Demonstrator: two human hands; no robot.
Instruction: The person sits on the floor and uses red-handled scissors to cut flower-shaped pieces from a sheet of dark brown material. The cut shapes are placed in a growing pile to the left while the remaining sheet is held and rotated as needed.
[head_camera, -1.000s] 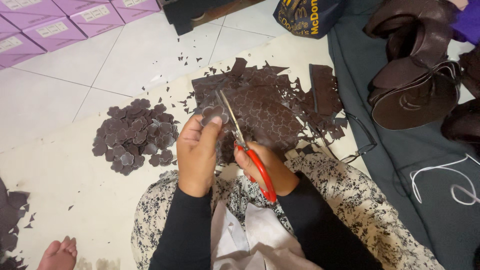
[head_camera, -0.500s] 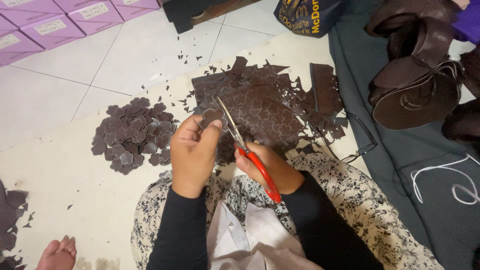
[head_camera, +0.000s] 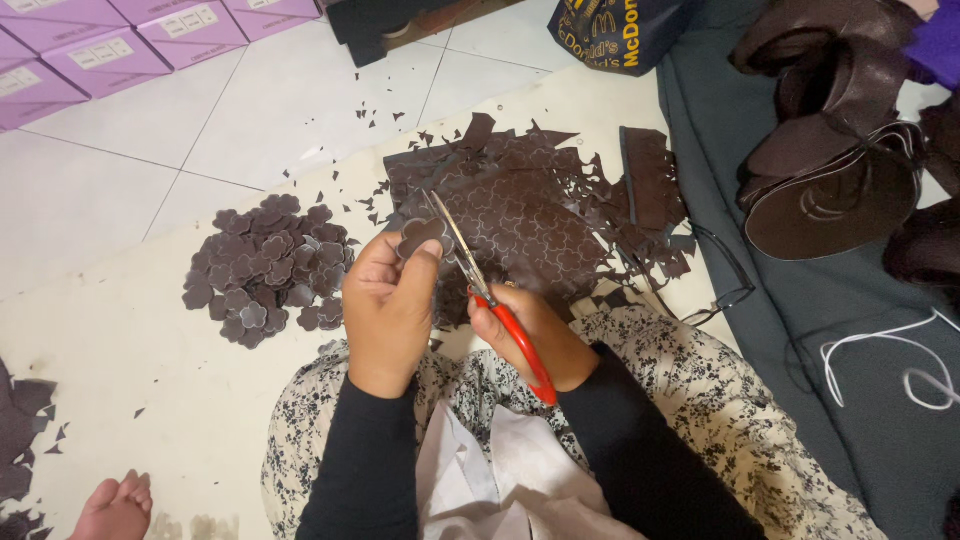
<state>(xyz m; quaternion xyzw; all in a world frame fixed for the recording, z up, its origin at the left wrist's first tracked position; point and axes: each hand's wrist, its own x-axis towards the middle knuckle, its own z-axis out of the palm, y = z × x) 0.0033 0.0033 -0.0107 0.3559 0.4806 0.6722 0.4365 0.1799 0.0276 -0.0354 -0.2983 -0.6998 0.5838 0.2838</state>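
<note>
1. Since the earlier frame, the left hand (head_camera: 388, 305) has lifted its brown flower-shaped piece (head_camera: 420, 236), pinched at the fingertips, above the marked sheet (head_camera: 530, 220).
2. Right hand (head_camera: 530, 335) grips red-handled scissors (head_camera: 490, 300), blades nearly closed, pointing up-left just beside the piece.

Lilac boxes (head_camera: 90, 50) sit on the white tiled floor (head_camera: 250, 110), a dark printed bag (head_camera: 610, 30) beside grey cloth (head_camera: 860, 330) carrying brown shoe uppers (head_camera: 830, 190) and white cord (head_camera: 900, 365).
</note>
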